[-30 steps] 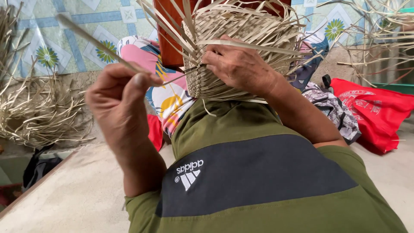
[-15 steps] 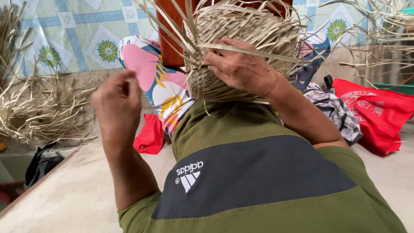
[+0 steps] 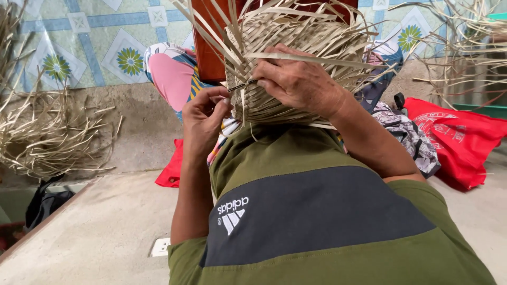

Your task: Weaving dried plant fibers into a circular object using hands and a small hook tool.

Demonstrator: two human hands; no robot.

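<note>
A half-woven basket (image 3: 296, 47) of pale palm strips rests upside down on my raised knee, which is covered by olive and dark grey cloth (image 3: 296, 200). Loose strip ends stick out all around its rim. My right hand (image 3: 301, 82) lies on the basket's side, its fingertips pinching a thin dark tool (image 3: 244, 84) that pokes into the weave. My left hand (image 3: 206, 113) is at the basket's left edge, thumb and forefinger pinched on a palm strip (image 3: 240, 103) just below the tool.
A heap of dried palm strips (image 3: 50, 137) lies at the left, more at the top right. A red bag (image 3: 459, 134), a grey patterned bag (image 3: 406, 132), a colourful cloth (image 3: 171, 74), a red cloth (image 3: 171, 169) and a brown wooden post (image 3: 208, 47) surround the knee on the concrete floor (image 3: 95, 227).
My left hand was out to the left pulling a long strip taut. It has since let that go and come back to the basket's left edge. My right hand stayed on the basket.
</note>
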